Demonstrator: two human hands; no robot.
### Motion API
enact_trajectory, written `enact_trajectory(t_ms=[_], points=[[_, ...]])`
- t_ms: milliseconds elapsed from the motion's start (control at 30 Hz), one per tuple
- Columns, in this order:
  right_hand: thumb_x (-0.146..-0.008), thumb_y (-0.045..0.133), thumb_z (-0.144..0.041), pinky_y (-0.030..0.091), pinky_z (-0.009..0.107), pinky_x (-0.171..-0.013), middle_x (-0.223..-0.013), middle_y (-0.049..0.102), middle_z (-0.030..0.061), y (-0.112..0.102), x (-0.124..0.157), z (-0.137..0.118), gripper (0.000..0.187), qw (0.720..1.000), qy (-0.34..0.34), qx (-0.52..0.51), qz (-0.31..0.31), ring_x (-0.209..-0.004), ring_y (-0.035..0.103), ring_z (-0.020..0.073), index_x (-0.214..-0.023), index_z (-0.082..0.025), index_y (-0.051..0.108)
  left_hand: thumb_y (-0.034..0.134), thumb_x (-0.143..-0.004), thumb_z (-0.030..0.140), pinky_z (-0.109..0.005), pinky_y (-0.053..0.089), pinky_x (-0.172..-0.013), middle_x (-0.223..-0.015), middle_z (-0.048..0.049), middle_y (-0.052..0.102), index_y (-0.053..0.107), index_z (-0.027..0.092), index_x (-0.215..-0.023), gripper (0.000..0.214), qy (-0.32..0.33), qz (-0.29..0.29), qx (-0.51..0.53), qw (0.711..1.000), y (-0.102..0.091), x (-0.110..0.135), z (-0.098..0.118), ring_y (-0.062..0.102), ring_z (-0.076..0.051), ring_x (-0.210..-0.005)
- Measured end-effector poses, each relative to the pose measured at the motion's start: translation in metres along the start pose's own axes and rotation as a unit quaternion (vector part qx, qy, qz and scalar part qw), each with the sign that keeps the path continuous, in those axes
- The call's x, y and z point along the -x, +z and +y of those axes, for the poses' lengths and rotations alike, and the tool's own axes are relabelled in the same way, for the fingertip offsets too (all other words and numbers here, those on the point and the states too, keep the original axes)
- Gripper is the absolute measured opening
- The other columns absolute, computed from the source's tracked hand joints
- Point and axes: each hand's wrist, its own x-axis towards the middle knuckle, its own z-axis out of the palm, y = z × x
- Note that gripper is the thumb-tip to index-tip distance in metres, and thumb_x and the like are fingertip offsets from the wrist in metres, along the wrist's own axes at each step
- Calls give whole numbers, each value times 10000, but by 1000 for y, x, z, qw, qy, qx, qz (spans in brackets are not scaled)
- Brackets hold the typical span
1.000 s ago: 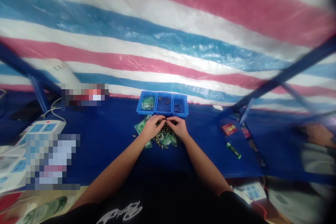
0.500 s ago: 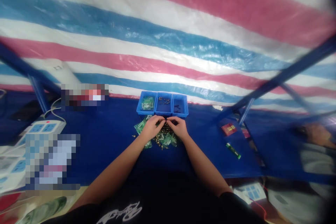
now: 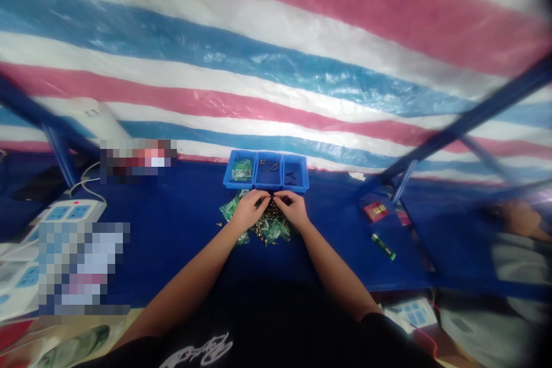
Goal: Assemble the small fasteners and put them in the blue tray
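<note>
My left hand [image 3: 250, 209] and my right hand [image 3: 294, 207] are close together, fingertips pinched and nearly meeting. Whatever sits between the fingers is too small to make out. Beneath them on the blue table [image 3: 172, 230] spreads a heap of small brass-coloured metal parts [image 3: 260, 232] mixed with green-and-white packets [image 3: 276, 230]. Just beyond the fingertips stand three joined blue bins. The left bin [image 3: 240, 185] has green-and-white pieces, the middle bin [image 3: 268, 186] some brass-coloured parts, and the right bin [image 3: 295, 188] a few dark slim pieces.
Right of the heap lie a red packet [image 3: 375, 211] and a green tube [image 3: 383, 246]. White power strips [image 3: 71, 210] with cables line the left side. Blue metal posts [image 3: 405, 181] rise at both sides, before a striped sheet [image 3: 276, 69]. Another person's blurred arm [image 3: 524, 221] shows far right.
Both hands stay pinched over the heap in almost the same place. The whole view has shifted very slightly.
</note>
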Motion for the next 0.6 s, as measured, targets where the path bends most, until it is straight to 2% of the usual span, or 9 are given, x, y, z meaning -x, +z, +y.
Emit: enact_trajectory(t_ms=[133,300,467,600], points=[[-797,690,-368,530,279,-687,-880,744,49,0,0,0,252,1000,3,-5,0,-719,655,161,-957,-183,749,540,-927,336,-326,537,-795,-931,-40,706,650,221,-1053,203,-5,16,8,1000,1,1,-1,660,-187,-874],[-790,697,-375,531,279,-679,-875,746,50,0,0,-1,258,1000,2,-1,-1,-724,662,167,-955,-185,751,522,-936,330,-320,526,-792,-930,-42,699,665,221,-974,184,11,6,4,1000,1,0,0,650,-181,-863],[-795,695,-378,529,285,-682,-887,749,49,0,0,-1,266,1000,0,-5,-13,-729,664,170,-978,-193,751,501,-945,352,-316,516,-761,-870,-37,683,657,214,-919,210,-10,-2,-13,1000,0,0,1,639,-182,-827],[-793,700,-379,532,290,-689,-887,749,50,1,0,1,262,1000,-1,-9,-5,-732,667,173,-971,-194,753,538,-925,353,-317,519,-773,-897,-35,693,654,219,-996,191,-15,-1,-2,1000,0,0,2,647,-185,-846]])
